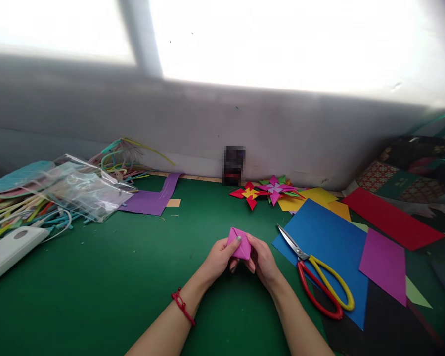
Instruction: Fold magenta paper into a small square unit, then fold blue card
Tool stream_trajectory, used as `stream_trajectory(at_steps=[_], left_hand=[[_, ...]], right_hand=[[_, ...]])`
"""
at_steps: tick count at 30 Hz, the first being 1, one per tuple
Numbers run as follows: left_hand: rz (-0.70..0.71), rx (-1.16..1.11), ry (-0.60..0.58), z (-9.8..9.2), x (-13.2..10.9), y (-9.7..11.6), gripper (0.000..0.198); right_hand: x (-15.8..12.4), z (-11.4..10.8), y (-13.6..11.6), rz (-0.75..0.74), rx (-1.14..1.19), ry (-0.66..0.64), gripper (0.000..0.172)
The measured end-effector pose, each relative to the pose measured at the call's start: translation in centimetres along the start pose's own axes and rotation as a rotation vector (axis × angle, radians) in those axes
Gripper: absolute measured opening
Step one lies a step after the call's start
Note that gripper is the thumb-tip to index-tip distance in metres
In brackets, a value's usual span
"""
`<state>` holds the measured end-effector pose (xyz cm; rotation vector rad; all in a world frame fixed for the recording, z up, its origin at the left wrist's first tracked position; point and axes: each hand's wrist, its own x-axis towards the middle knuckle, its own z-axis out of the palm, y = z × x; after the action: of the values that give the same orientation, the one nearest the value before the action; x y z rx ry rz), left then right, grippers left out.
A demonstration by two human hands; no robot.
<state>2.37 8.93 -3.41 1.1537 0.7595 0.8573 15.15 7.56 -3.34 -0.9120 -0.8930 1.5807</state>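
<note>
Between my two hands is a small square of folded pink paper (239, 252), its diagonal creases facing up. My left hand (222, 257) grips it from the left, thumb pressed on top and fingers curled beneath. On the other side my right hand (262, 259) pinches its right edge, with the lower fingers hidden under the paper. Both hands are a little above the green table. A red cord bracelet (183, 307) circles the left wrist. To the right lie scissors (303, 257) with one red and one yellow handle, blades partly apart.
Folded paper flowers (275, 189) lie at the back by the wall. Blue card (330, 237), red paper (393, 217) and purple paper (383, 264) cover the right side. Left are a clear plastic bag (85, 185), purple paper strips (144, 201) and a white device (13, 252).
</note>
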Motion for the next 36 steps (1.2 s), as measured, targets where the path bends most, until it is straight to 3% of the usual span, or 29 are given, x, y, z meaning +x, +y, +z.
stream_trajectory(at_steps=[5,14,17,22,36], left_hand=[[0.002,0.025,-0.004,0.0,-0.1,0.3,0.043],[0.021,0.064,0.003,0.2,-0.3,0.6,0.045],[0.023,0.075,0.025,0.3,-0.3,0.6,0.046],[-0.004,0.093,-0.073,0.6,-0.4,0.7,0.057],[-0.074,0.077,-0.080,0.5,-0.6,0.7,0.063]], right_hand=[[-0.2,-0.1,-0.5,0.075,0.037,-0.086,0.034],[-0.3,0.0,-0.7,0.112,0.081,-0.126,0.034],[-0.1,0.3,-0.4,0.078,0.096,-0.056,0.036],[0.0,0.9,0.0,0.037,0.058,0.130,0.041],[-0.1,0.6,-0.4,0.038,0.017,0.055,0.042]])
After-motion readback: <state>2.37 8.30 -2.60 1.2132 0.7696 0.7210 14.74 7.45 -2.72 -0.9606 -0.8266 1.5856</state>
